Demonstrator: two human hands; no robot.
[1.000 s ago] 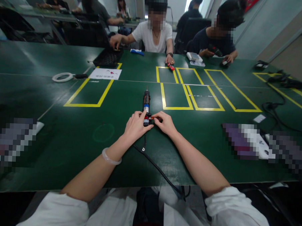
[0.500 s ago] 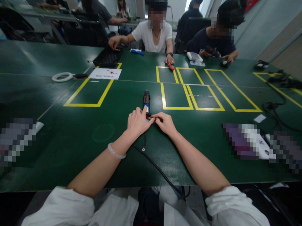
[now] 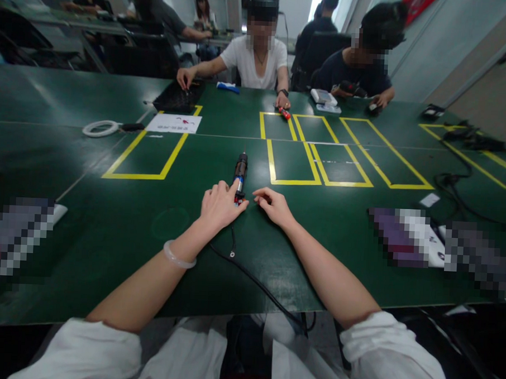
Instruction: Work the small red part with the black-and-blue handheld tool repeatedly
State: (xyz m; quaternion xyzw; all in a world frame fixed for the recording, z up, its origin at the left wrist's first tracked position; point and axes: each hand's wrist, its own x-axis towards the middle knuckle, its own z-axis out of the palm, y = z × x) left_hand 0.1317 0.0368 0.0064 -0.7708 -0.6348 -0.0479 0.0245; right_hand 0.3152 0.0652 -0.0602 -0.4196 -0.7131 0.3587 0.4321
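Observation:
In the head view an electric screwdriver (image 3: 240,169) without its outer casing lies on the green table, its thin bit pointing away from me. Its body is black and brown, with a blue and silver part behind. My left hand (image 3: 220,205) grips its rear end, index finger along the top; small red parts show by the thumb. My right hand (image 3: 276,207) is just to the right, off the tool, with loosely bent fingers and nothing visible in them. A black cord (image 3: 259,285) and a thin lead with a ring terminal (image 3: 232,254) trail towards me.
Yellow tape outlines (image 3: 293,183) mark the table. A printed sheet (image 3: 174,123), a white cable coil (image 3: 100,128) and a black tray (image 3: 177,98) are at left. Co-workers sit opposite, one touching red-handled pliers (image 3: 285,114). Blurred-out items lie on both sides; black cables (image 3: 450,181) lie right.
My left hand and the screwdriver have shifted a little to the left, and the tool tilts slightly. My right hand has come away from it, leaving a gap. The co-worker's hand over the tray has moved slightly.

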